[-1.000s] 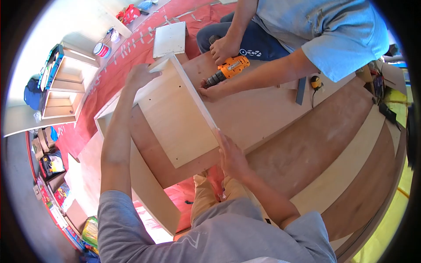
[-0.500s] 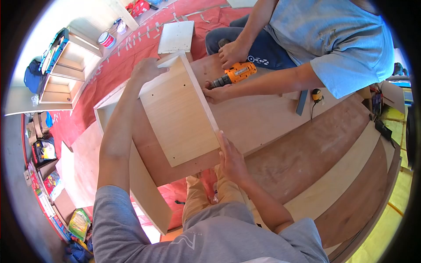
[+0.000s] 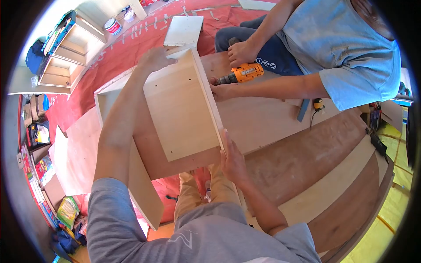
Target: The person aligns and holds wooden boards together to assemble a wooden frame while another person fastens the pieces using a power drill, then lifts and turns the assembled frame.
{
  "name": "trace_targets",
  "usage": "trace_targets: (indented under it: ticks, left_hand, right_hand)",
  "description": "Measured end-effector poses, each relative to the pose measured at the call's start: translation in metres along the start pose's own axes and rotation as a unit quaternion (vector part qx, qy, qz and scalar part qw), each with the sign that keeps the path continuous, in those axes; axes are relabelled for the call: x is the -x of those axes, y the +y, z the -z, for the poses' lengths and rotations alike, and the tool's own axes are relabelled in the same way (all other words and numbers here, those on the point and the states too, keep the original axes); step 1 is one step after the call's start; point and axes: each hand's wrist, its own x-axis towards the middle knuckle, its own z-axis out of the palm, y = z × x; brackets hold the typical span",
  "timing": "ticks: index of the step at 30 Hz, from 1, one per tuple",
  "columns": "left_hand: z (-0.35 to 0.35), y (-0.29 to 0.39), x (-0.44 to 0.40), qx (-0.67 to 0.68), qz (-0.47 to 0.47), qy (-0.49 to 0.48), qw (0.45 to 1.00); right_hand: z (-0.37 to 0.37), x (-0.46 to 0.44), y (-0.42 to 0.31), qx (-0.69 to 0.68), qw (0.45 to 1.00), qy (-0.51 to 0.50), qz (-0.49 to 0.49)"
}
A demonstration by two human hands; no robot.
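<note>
1. Fingers of the left hand (image 3: 154, 60) rest at the far end of the wooden box (image 3: 182, 103); whether they close on it, I cannot tell
2. Wide and nearly straight, those of the right hand (image 3: 233, 163) lie against the box's outer side, near its close end
3. Across from them, a person holds an orange drill (image 3: 247, 72), its front near the box's side
4. Under the box spreads a brown board (image 3: 263, 115), bearing a dark strip (image 3: 303, 110) and a tape measure (image 3: 318, 104)
5. Around it, red sheeting (image 3: 131, 50) covers the floor, with open shelving (image 3: 66, 61) and a paint can (image 3: 112, 26) beyond
</note>
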Motion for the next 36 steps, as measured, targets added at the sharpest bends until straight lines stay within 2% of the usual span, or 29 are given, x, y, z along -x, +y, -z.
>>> trace_targets:
  ticks: [4, 8, 15, 22, 36]
  left_hand:
    - [-0.005, -0.002, -0.001, 0.012, -0.002, 0.025, 1.000]
    - [0.001, 0.002, 0.001, 0.015, -0.002, 0.000, 1.000]
    - [0.004, 0.007, 0.004, -0.008, 0.015, -0.009, 1.000]
    - [0.005, 0.007, 0.007, -0.001, 0.004, 0.023, 1.000]
    - [0.007, 0.008, 0.009, 0.001, 0.016, 0.017, 1.000]
  right_hand:
    - [0.002, 0.000, -0.003, 0.003, 1.000, 0.002, -0.002]
    - [0.000, 0.001, -0.002, 0.002, 1.000, -0.006, -0.022]
    - [0.001, -0.002, -0.001, -0.007, 1.000, 0.005, 0.014]
    - [0.004, -0.002, -0.006, 0.019, 1.000, -0.002, -0.002]
    - [0.000, -0.002, -0.008, 0.003, 1.000, -0.007, -0.025]
